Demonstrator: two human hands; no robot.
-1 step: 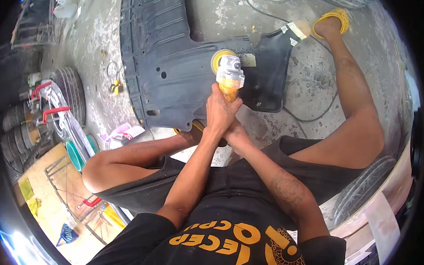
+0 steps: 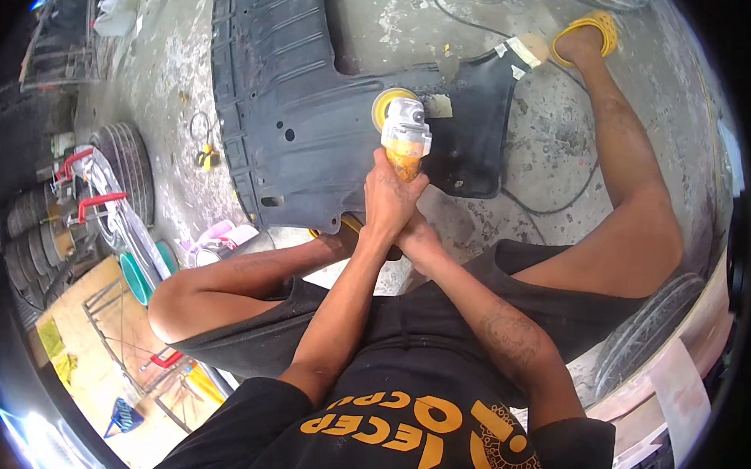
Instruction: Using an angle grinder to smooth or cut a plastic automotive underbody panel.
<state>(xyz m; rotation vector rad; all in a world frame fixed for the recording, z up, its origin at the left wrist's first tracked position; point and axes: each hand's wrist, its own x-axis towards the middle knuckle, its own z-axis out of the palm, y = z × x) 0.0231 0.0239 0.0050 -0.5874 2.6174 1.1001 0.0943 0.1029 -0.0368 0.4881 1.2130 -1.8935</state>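
Observation:
An angle grinder point(image 2: 406, 139) with a silver head, orange body and round yellow disc point(image 2: 388, 108) is held over a large dark plastic car panel point(image 2: 306, 106). The disc lies against or just above the panel; I cannot tell which. My left hand point(image 2: 390, 197) is closed around the grinder's orange body just behind the head. My right hand point(image 2: 420, 241) is closed further back, under and behind the left, with its fingers mostly hidden along with the grinder's rear end. A strip of pale tape point(image 2: 440, 106) sits on the panel just right of the disc.
A dark cord point(image 2: 552, 210) curves over the worn concrete floor at the right. My bent legs flank the panel's near edge. Tyres point(image 2: 129, 169), red clamps point(image 2: 100, 203) and a green basin point(image 2: 135, 278) stand at the left. Another tyre point(image 2: 649, 334) lies at the lower right.

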